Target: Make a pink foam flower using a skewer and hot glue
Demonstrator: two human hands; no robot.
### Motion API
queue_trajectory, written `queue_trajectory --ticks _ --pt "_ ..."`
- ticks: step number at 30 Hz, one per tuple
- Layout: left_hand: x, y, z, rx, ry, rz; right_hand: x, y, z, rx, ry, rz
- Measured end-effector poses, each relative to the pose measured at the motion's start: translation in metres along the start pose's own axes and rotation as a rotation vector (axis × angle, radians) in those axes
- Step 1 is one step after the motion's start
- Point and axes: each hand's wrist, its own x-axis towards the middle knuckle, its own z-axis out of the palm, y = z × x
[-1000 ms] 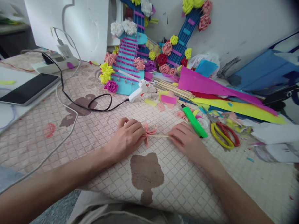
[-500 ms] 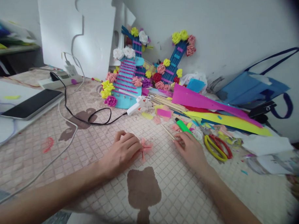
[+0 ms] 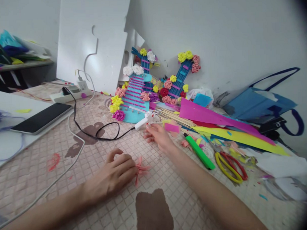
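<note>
My left hand (image 3: 117, 173) rests low on the table, its fingers curled over one side of a small pink paper flower (image 3: 142, 169) with thin spread petals. Part of the flower is hidden under the fingertips. Farther forward, my right hand (image 3: 159, 137) reaches in just below a white glue gun (image 3: 143, 121), fingers apart and nothing seen in them. Whether the fingertips touch the gun I cannot tell. Its black cable (image 3: 109, 139) loops away to the left. Behind it leans a light-blue paper-flower-trimmed craft board (image 3: 135, 105) with purple strips.
Right of my right forearm lie a green marker-like tool (image 3: 200, 152) and scissors (image 3: 229, 169) with yellow and red handles. Wooden sticks (image 3: 177, 117) and coloured sheets (image 3: 214, 121) lie behind. A phone (image 3: 42, 118) and power strip (image 3: 69, 94) are at left, a blue bag (image 3: 259, 103) at right.
My right hand has left the thin wooden stick near the green tool and moved left and forward to the glue gun. My left hand stays at the pink flower. The view has tilted up.
</note>
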Motion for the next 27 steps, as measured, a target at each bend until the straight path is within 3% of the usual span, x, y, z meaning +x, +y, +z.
queue_trajectory --ticks 7,16,20,24,27 --pt "-0.003 -0.003 0.0 -0.022 0.012 -0.001 0.023 0.003 0.035 0.028 0.214 0.052" --pt "-0.01 -0.003 -0.004 -0.045 -0.006 -0.002 0.029 0.01 0.042 0.076 0.33 -0.084" --pt "-0.012 -0.004 -0.009 -0.039 -0.02 0.002 0.014 0.003 0.032 0.17 0.286 -0.209" --pt "-0.011 -0.005 -0.014 -0.015 -0.027 0.019 -0.012 -0.014 0.013 0.317 0.073 -0.292" --pt "-0.012 -0.006 -0.016 0.007 -0.047 0.052 -0.028 -0.026 -0.004 0.201 -0.015 -0.285"
